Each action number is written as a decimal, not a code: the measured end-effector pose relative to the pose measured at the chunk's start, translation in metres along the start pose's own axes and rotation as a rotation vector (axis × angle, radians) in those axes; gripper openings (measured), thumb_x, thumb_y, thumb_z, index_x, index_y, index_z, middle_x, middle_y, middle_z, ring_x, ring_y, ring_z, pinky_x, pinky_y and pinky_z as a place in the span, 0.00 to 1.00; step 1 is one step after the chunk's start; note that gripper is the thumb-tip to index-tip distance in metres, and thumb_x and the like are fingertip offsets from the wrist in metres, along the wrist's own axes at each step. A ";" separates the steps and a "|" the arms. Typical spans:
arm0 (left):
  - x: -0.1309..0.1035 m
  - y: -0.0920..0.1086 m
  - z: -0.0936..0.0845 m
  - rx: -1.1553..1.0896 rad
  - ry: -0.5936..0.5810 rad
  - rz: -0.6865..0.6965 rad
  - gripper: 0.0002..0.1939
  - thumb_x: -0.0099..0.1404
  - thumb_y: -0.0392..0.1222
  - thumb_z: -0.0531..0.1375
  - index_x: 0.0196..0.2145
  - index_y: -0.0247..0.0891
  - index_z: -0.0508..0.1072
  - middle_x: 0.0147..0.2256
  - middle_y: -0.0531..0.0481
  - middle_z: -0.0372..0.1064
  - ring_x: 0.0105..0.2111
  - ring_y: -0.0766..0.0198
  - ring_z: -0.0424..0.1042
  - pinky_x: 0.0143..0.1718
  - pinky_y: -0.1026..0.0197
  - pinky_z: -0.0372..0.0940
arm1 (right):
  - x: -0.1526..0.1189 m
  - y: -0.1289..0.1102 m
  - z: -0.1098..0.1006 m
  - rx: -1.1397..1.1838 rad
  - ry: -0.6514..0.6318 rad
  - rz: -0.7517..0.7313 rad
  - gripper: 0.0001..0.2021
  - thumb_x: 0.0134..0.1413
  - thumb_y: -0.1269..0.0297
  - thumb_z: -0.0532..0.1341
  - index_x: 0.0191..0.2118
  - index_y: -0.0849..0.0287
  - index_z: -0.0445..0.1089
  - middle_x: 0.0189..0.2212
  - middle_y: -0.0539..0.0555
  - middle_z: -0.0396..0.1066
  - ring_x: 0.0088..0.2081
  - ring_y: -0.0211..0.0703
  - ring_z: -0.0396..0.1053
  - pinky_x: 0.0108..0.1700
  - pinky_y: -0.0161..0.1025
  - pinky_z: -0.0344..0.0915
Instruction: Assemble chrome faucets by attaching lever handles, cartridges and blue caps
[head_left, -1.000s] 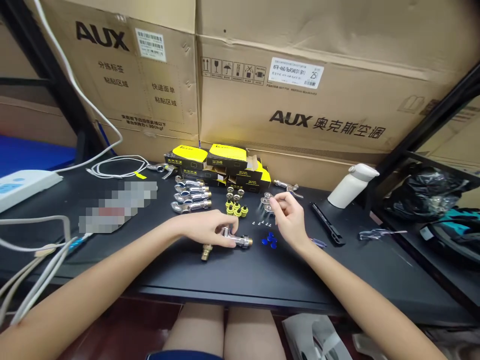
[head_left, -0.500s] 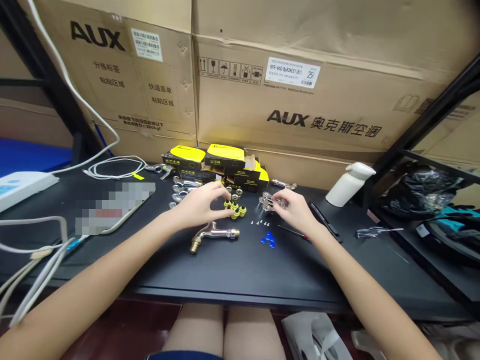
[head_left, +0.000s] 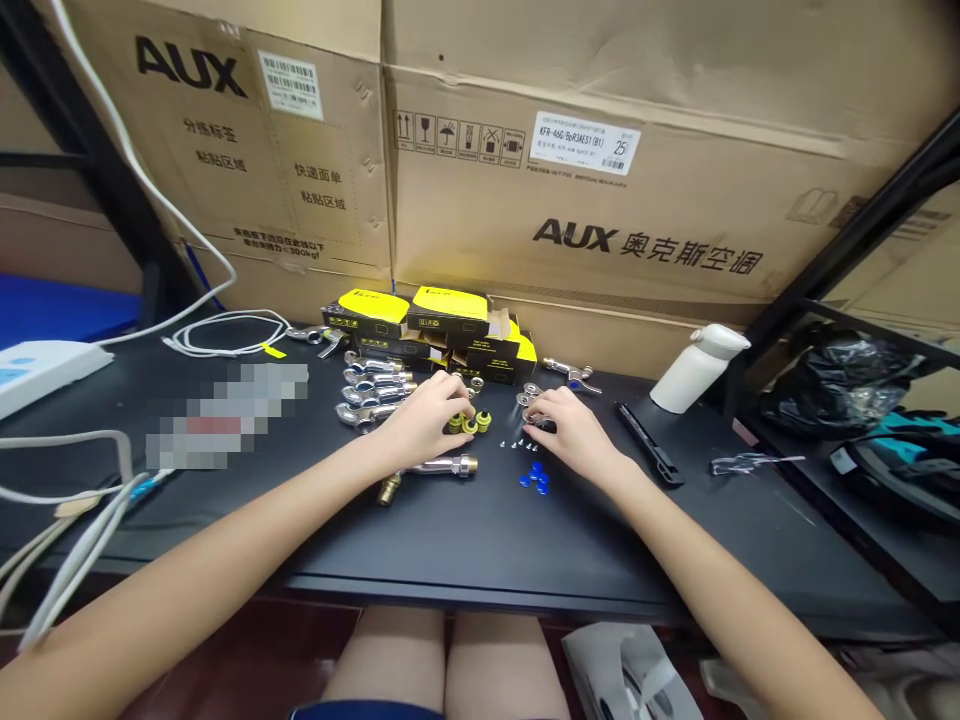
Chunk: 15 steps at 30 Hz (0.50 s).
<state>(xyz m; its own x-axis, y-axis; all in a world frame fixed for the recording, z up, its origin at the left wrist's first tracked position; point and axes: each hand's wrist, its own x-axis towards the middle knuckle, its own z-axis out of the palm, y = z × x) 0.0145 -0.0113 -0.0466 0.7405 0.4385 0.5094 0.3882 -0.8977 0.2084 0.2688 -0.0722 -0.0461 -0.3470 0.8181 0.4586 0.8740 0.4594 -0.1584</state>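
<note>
My left hand (head_left: 429, 418), its fingers curled together, is at the left side of several yellow valve cartridges (head_left: 471, 424); whatever is in its fingertips is hidden. Below it lies a chrome tap (head_left: 446, 466) with brass ends, partly covered by the hand. My right hand (head_left: 568, 428) is closed, fingertips drawn in beside the small metal tap handles (head_left: 530, 393). Something dark shows under its fingers, too small to name. Just in front of that hand lie several small screws (head_left: 519, 444) and blue caps (head_left: 536, 478).
More chrome taps (head_left: 369, 390) lie in a stack at left, before black and yellow boxes (head_left: 450, 318). Another tap (head_left: 574, 376) is at the back. A black box cutter (head_left: 649, 445) and white bottle (head_left: 697, 370) are at right; white cables (head_left: 82, 540) run along the left.
My left hand has moved slightly right and curled closer over the cartridges, uncovering the stacked taps. My right hand has shifted left and drawn its fingers in. The screwdriver is out of sight.
</note>
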 end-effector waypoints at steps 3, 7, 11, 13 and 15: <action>0.000 0.005 -0.004 0.007 0.003 0.002 0.04 0.60 0.39 0.60 0.34 0.36 0.72 0.37 0.45 0.66 0.41 0.55 0.62 0.44 0.53 0.62 | -0.001 0.001 0.002 0.037 0.025 0.015 0.01 0.53 0.70 0.64 0.33 0.58 0.71 0.31 0.54 0.73 0.36 0.46 0.63 0.38 0.42 0.64; 0.001 0.015 -0.018 -0.079 0.051 -0.064 0.05 0.59 0.40 0.61 0.33 0.37 0.71 0.35 0.46 0.70 0.40 0.56 0.65 0.45 0.53 0.63 | 0.000 -0.001 0.002 0.107 0.117 0.038 0.02 0.50 0.69 0.65 0.30 0.58 0.71 0.30 0.54 0.73 0.35 0.46 0.66 0.39 0.43 0.65; 0.001 0.021 -0.027 -0.403 0.120 -0.252 0.11 0.59 0.44 0.63 0.38 0.37 0.73 0.39 0.47 0.74 0.42 0.58 0.71 0.48 0.54 0.65 | 0.001 -0.014 -0.004 0.206 0.313 0.065 0.02 0.54 0.67 0.63 0.33 0.58 0.71 0.36 0.55 0.73 0.39 0.45 0.70 0.44 0.45 0.68; 0.000 0.022 -0.025 -0.649 0.092 -0.311 0.15 0.59 0.46 0.63 0.42 0.35 0.72 0.40 0.45 0.74 0.42 0.58 0.73 0.49 0.54 0.67 | 0.002 -0.025 -0.005 0.380 0.467 0.073 0.03 0.54 0.66 0.63 0.36 0.57 0.71 0.39 0.55 0.71 0.42 0.45 0.70 0.47 0.45 0.69; 0.000 0.025 -0.020 -0.846 0.014 -0.340 0.18 0.61 0.47 0.62 0.45 0.34 0.71 0.39 0.44 0.75 0.41 0.58 0.75 0.46 0.54 0.70 | 0.003 -0.034 -0.005 0.654 0.552 0.088 0.06 0.53 0.65 0.65 0.38 0.57 0.72 0.41 0.55 0.71 0.43 0.45 0.71 0.47 0.45 0.71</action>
<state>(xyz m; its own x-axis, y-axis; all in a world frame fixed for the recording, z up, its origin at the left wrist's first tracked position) 0.0131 -0.0348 -0.0252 0.6507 0.6899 0.3173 0.0487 -0.4549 0.8892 0.2396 -0.0876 -0.0350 0.0764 0.6529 0.7536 0.4595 0.6477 -0.6077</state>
